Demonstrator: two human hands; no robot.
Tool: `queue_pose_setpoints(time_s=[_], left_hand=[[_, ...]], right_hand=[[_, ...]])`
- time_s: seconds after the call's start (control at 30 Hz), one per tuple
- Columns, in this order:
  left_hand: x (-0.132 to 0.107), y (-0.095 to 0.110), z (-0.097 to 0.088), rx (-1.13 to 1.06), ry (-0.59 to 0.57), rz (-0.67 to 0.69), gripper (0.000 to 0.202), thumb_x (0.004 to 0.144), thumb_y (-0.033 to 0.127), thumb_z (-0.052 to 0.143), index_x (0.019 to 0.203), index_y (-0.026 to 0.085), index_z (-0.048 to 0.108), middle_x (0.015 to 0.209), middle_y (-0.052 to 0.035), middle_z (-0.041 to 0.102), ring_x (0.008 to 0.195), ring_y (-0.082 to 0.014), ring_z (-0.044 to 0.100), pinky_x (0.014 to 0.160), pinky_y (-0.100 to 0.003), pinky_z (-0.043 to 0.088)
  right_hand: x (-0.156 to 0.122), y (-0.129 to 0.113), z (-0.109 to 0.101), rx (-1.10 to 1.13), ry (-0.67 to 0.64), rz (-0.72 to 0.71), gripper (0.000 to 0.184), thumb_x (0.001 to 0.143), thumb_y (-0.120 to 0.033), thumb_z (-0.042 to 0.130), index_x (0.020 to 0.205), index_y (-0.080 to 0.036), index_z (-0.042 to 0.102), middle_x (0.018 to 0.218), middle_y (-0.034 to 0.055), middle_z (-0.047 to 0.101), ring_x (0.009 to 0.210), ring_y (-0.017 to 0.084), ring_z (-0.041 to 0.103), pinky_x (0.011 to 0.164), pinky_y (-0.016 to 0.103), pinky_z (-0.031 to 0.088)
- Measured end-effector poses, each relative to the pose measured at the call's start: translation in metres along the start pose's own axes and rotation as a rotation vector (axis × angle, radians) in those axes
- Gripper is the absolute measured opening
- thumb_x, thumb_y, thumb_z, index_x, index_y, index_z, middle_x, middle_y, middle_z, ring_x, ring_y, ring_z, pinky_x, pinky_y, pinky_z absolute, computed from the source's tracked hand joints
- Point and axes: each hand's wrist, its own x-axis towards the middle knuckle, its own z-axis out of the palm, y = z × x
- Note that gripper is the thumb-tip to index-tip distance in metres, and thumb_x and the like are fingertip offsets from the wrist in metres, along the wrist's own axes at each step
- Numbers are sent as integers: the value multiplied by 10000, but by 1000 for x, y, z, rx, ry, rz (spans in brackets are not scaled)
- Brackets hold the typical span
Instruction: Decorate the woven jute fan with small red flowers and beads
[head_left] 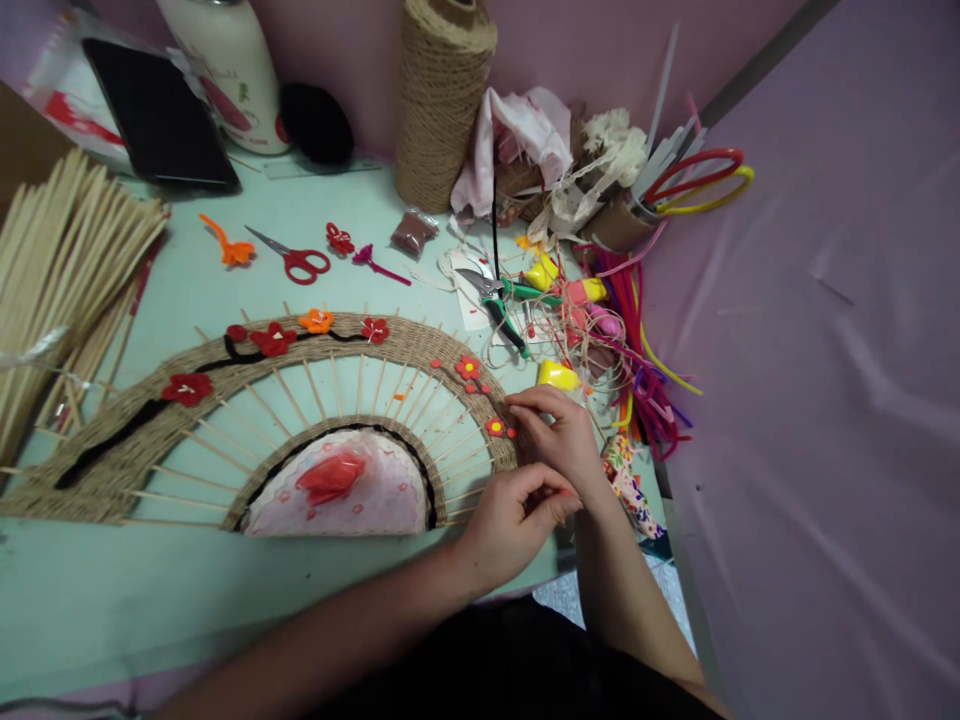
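A half-round fan-shaped woven piece point(420, 345), made of twine on thin sticks, lies on the table with red and orange flowers along its band. My right hand point(559, 435) is at the band's right end, its thumb and fingertips closed together on the surface beside the small red flowers with yellow centres point(496, 427). Whatever those fingertips hold is too small to make out. Nearer my body, my left hand point(514, 520) is closed in a pinch, with a small red bit point(565, 492) showing at its fingertips. A red plastic packet point(331, 476) rests on the fan's pale inner half-circle point(390, 490).
Red scissors point(302, 265), green-handled pruning shears point(504, 312) and a twine spool point(442, 100) lie or stand behind the fan. Tangled twine and coloured pipe cleaners point(637, 350) crowd the right side. Wooden sticks point(60, 280) are bundled at left, near a dark tablet point(161, 120).
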Motion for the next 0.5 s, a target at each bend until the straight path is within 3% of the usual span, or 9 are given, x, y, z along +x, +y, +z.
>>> queue_pose_setpoints(time_s=[0.2,0.5], left_hand=[[-1,2,1,-23,0,0,140,833,268,626,791,139,662,667,2,630,614,-103,556,596,-199,410],[1,-1,-1,-18,13,17,150,839,279,635,793,139,664,659,2,622,604,-101,546,586,-198,401]], right_hand=[[3,2,3,-99,-18,53,91,830,-202,591,843,-225,679,837,23,714,789,185,637,771,324,488],[8,4,7,-194,-75,-54,132,827,-125,571,770,-219,645,826,37,644,831,199,595,770,332,451]])
